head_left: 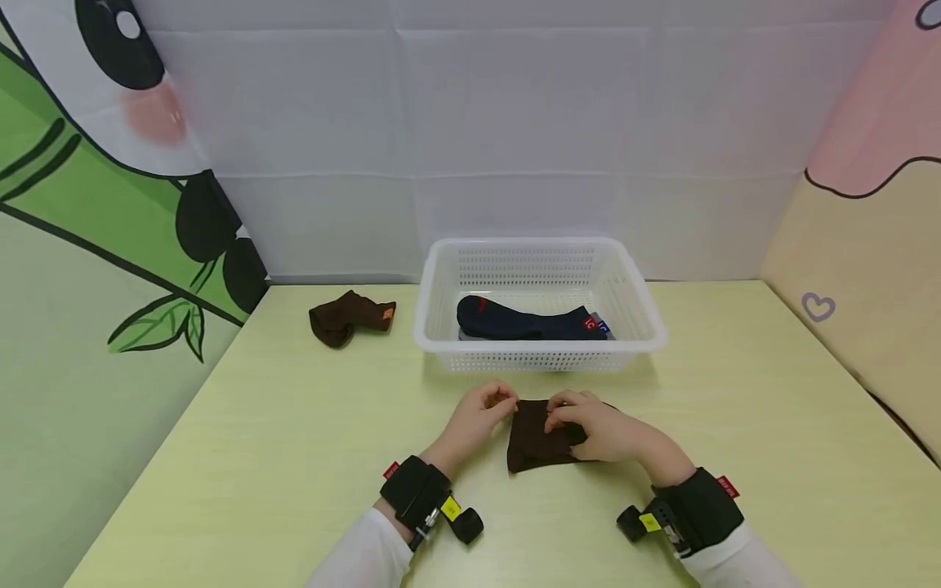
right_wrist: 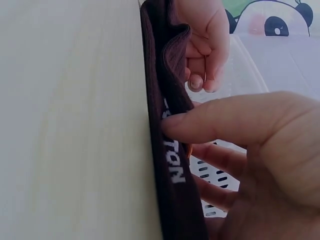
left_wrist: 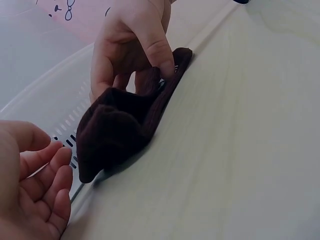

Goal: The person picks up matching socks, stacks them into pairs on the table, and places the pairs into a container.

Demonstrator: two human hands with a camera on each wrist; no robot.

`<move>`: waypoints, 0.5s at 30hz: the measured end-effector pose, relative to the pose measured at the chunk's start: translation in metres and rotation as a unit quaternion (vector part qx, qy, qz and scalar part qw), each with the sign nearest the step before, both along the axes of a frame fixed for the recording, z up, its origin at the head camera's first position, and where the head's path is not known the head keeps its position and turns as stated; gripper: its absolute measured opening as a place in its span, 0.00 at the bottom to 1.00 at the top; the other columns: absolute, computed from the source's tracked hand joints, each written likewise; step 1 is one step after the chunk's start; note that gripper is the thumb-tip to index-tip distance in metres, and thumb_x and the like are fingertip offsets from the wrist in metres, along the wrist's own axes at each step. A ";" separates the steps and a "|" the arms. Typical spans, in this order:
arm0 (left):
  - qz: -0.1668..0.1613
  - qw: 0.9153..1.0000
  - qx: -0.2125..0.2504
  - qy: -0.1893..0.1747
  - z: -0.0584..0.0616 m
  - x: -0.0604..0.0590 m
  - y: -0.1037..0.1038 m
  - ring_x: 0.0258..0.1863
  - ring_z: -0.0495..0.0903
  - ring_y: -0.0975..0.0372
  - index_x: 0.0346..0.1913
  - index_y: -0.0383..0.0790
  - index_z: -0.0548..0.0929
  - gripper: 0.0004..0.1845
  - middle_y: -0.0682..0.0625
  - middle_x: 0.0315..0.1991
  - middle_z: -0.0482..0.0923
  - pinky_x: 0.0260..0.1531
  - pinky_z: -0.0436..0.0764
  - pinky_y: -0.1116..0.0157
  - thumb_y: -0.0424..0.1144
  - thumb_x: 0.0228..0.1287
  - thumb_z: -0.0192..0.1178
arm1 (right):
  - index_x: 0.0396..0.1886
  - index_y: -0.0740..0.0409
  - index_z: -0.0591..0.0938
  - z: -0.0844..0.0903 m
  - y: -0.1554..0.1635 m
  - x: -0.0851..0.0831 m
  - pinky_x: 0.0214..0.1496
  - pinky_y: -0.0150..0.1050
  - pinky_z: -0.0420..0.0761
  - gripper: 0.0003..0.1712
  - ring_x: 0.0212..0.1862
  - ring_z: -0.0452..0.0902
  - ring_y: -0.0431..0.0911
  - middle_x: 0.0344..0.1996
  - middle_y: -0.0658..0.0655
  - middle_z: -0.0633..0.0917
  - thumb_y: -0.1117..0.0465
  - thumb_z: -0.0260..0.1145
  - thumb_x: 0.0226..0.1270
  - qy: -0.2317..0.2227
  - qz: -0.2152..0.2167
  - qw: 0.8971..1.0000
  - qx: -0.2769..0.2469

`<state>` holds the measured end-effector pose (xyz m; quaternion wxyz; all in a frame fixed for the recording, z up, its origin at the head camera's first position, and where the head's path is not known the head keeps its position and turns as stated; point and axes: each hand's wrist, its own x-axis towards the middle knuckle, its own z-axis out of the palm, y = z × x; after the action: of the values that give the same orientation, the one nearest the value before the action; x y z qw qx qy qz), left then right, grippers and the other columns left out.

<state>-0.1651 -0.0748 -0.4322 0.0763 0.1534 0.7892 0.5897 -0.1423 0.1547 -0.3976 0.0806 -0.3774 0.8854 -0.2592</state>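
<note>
Pinching with thumb and fingers, the right hand (head_left: 599, 426) held a layer of the brown sock (head_left: 528, 447) at lower centre; a light, even grip seemed best for the soft fabric. The left hand (head_left: 476, 412), loosely curled and holding nothing, hovered by the sock's upper-left corner, well placed to steady it. Beyond, mid-frame, stood the white perforated basket (head_left: 540, 347).

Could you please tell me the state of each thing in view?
Near sock: pinched, its layers parted
Far sock: bent, crumpled
Basket: upright, open-topped
Navy sock: lying lengthwise in the basket
Left grip: loosely curled, seemingly holding nothing
Right grip: pinching the near sock
</note>
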 end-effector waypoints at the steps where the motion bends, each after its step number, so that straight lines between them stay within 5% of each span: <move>1: -0.006 1.000 -0.009 0.006 0.000 0.000 0.000 0.33 0.76 0.65 0.40 0.31 0.80 0.08 0.42 0.35 0.81 0.37 0.75 0.70 0.34 0.67 0.55 | 0.40 0.51 0.82 0.000 -0.001 0.000 0.52 0.48 0.70 0.17 0.51 0.67 0.54 0.51 0.57 0.75 0.71 0.66 0.51 0.001 0.001 1.000 -0.003; 15: -0.044 0.996 -0.042 0.063 -0.003 0.000 -0.002 0.30 0.71 0.66 0.40 0.36 0.82 0.06 0.45 0.33 0.80 0.32 0.71 0.72 0.34 0.64 0.59 | 0.41 0.50 0.81 -0.011 -0.014 -0.008 0.57 0.52 0.68 0.16 0.56 0.67 0.56 0.54 0.59 0.74 0.69 0.67 0.51 -0.030 -0.002 0.999 -0.034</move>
<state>-0.1647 -0.0771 -0.4356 0.0583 0.2218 0.8089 0.5414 -0.1500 0.1406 -0.4088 0.0938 -0.3705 0.8740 -0.3002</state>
